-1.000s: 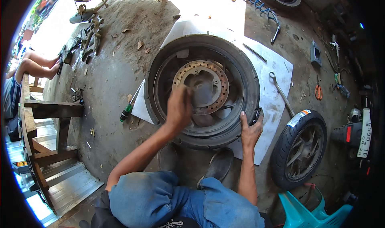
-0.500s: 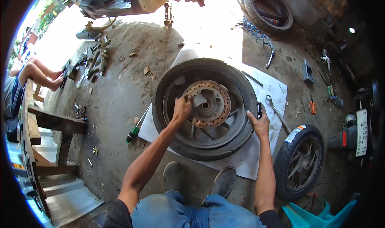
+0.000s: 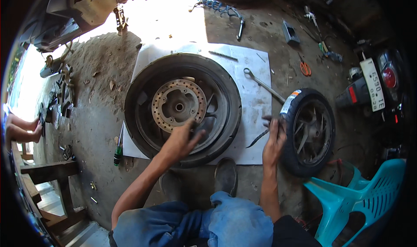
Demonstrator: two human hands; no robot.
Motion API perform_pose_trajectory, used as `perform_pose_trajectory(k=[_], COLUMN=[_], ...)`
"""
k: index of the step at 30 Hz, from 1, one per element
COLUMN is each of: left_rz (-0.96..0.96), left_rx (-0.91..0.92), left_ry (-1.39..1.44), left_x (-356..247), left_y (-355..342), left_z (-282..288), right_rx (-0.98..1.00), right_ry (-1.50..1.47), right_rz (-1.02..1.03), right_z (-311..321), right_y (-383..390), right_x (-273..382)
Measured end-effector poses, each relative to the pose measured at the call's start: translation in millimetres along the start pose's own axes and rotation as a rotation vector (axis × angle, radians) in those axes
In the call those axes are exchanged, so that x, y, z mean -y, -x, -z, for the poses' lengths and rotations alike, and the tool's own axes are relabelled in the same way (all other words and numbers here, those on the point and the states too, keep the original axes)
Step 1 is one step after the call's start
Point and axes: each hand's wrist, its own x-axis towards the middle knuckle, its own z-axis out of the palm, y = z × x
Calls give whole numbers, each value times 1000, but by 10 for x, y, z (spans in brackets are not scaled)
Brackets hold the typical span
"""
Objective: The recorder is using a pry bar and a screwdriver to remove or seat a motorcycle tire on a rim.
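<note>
A motorcycle wheel with its tyre lies flat on white sheets, its rusty drilled brake disc facing up. My left hand is over the near right part of the rim by the disc, its fingers smeared by motion; whether it holds anything cannot be made out. Off the wheel's right side, my right hand is closed on something dark. A thin, curved dark strip hangs beside its fingers. Directly behind that hand stands a second, smaller-looking wheel with a labelled tyre.
A long wrench and a dark rod lie on the sheets. A green-handled screwdriver is left of the wheel. Orange-handled scissors lie farther right. A turquoise plastic chair stands near right; a wooden bench stands left.
The view has swung right. My right hand has left the tyre's edge and moved right. My left hand has drawn back from the disc's middle; the grey piece in it no longer shows.
</note>
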Motion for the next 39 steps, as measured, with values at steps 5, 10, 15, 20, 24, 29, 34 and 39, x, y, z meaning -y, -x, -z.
perform_pose_trajectory(k=[5, 10, 15, 20, 24, 29, 34, 39], left_rz=[-41, -110, -45, -11, 22, -62, -35, -39], left_rx=[294, 257, 271, 283, 183, 253, 196, 53], left_ry=[-76, -165, -242, -215, -94, -45, -100, -64], left_x=[-163, -218, -188, -66, 20, 137, 231, 263], left_y=[-109, -45, 30, 72, 129, 195, 198, 68], left_z=[-445, -743, -724, -793, -906, -828, -800, -970], right_rx=[213, 362, 525, 759, 780, 794, 763, 747], right_ry=[-138, -241, -103, -44, 80, 240, 219, 274], right_rz=[-468, -352, -284, -666, -685, -535, -517, -514], right_z=[561, 715, 789, 786, 605, 516, 405, 188], right_y=[568, 857, 984, 920, 825, 778, 849, 901], right_x=[317, 259, 99, 143, 230, 351, 407, 367])
